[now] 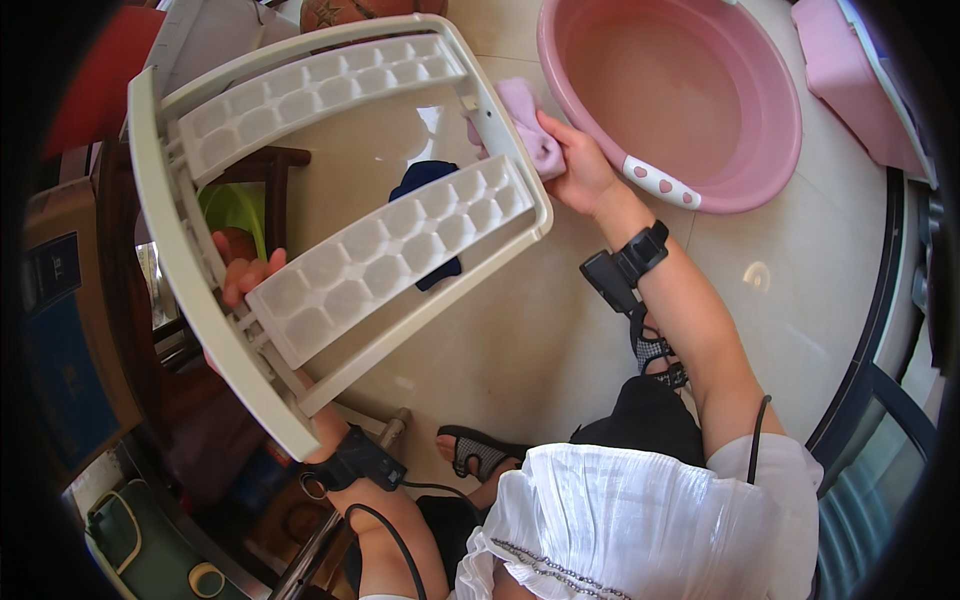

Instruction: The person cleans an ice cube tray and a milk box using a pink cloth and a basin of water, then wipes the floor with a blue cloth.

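A cream plastic frame (409, 307) carries two white ice cube trays, an upper one (322, 90) and a lower one (397, 247). My left hand (247, 274) grips the frame at its thick left bar, partly hidden behind it. On the frame's right side, my right hand (577, 165) holds a pink cloth (529, 135) against the outer edge; part of the cloth shows through the frame's opening. Below the frame lies something dark blue (426, 176), partly covered by the lower tray.
A pink basin (772, 157) holding cloudy water stands on the tiled floor beyond my right hand. Dark wooden furniture (277, 195), a light green container (244, 210) and a cardboard box (75, 330) are at left. A green bag (150, 540) is at lower left.
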Demonstrator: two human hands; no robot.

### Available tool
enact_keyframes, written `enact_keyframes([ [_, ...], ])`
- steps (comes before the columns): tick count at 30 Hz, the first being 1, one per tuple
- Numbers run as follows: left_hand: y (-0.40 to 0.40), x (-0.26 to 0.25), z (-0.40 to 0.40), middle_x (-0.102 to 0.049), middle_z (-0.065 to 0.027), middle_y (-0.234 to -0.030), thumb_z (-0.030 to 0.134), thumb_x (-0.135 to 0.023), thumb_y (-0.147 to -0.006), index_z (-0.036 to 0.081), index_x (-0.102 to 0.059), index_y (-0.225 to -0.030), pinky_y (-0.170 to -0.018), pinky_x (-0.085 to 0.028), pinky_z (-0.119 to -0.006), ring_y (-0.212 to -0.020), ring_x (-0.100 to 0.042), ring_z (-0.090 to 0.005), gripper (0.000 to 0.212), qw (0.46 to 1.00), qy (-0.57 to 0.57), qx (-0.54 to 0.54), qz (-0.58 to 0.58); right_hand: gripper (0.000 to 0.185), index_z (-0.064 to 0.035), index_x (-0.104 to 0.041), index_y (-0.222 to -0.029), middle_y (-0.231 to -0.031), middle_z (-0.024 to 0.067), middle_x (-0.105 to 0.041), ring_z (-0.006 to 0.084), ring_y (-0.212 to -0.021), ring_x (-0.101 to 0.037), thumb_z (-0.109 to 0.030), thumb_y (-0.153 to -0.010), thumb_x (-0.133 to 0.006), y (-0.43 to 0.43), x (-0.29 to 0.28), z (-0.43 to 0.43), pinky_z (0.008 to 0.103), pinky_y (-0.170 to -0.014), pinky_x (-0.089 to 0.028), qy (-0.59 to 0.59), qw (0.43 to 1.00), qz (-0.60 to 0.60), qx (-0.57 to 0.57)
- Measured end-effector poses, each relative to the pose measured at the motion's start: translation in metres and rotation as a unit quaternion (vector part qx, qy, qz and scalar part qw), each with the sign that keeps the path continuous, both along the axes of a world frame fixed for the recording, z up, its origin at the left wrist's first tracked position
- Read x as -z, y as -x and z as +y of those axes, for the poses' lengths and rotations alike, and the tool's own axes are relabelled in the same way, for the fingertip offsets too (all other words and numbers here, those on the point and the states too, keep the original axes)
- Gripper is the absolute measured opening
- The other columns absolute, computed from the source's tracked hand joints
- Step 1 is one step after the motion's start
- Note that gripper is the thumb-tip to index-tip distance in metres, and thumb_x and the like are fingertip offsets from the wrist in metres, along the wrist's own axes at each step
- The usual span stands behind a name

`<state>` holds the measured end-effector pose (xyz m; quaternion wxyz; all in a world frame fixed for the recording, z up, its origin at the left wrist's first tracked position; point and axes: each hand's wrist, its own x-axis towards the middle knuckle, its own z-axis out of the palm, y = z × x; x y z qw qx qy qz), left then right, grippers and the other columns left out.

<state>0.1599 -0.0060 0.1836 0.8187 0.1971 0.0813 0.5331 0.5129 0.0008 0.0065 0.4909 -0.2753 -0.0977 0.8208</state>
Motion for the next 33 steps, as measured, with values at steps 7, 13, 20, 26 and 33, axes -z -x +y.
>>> enact_keyframes([
  [7,0.048,0.002,0.019,-0.050,-0.0024,-0.082,0.021,-0.030,-0.103,-0.006,-0.033,-0.141,-0.120,-0.014,-0.044,-0.091,-0.049,-0.0215,0.046,0.982,0.033,0.095,-0.158,0.045,-0.0152,-0.041,-0.137,-0.116,-0.0011,-0.054,0.0078,-0.110,-0.052,-0.029,-0.096,-0.054,0.013,-0.056,-0.014,0.0286,-0.089,-0.046,-0.119,0.983,-0.133,0.029],
  [13,0.025,-0.008,-0.005,-0.052,-0.0060,-0.087,0.028,-0.039,-0.101,-0.007,-0.028,-0.143,-0.116,-0.024,-0.050,-0.096,-0.051,-0.0231,0.056,0.989,-0.036,-0.120,0.084,0.037,-0.0123,-0.059,-0.123,-0.109,0.0097,-0.061,0.0242,-0.090,-0.063,-0.020,-0.086,-0.061,0.021,-0.055,-0.046,0.0343,-0.078,-0.050,-0.320,0.775,-0.545,0.000],
  [20,-0.027,-0.025,-0.020,-0.059,-0.0083,-0.090,0.040,-0.033,-0.101,0.002,-0.053,-0.123,-0.103,-0.040,-0.054,-0.082,-0.056,-0.0224,0.048,0.922,-0.028,-0.172,0.346,0.038,-0.0091,-0.062,-0.119,-0.106,0.0129,-0.063,0.0301,-0.095,-0.063,-0.015,-0.082,-0.061,0.028,-0.066,-0.045,0.0350,-0.084,-0.049,-0.219,0.776,-0.581,-0.109],
  [26,-0.036,-0.020,-0.026,-0.061,-0.0142,-0.123,0.035,-0.036,-0.099,0.002,-0.043,-0.137,-0.104,-0.038,-0.058,-0.107,-0.062,-0.0278,0.051,0.943,-0.008,-0.126,0.307,0.033,-0.0085,-0.060,-0.116,-0.108,0.0166,-0.062,0.0338,-0.099,-0.060,-0.012,-0.083,-0.058,0.037,-0.033,-0.006,0.0392,-0.086,-0.048,-0.279,0.721,-0.631,0.059],
  [33,-0.021,-0.023,-0.023,-0.061,-0.0155,-0.122,0.034,-0.036,-0.098,0.001,-0.044,-0.136,-0.104,-0.036,-0.060,-0.106,-0.062,-0.0289,0.051,0.961,-0.071,-0.029,0.267,0.032,-0.0015,-0.053,-0.119,-0.108,0.0098,-0.063,0.0169,-0.100,-0.061,-0.017,-0.092,-0.057,0.030,-0.042,0.054,0.0322,-0.085,-0.048,-0.177,0.872,-0.409,0.203],
])
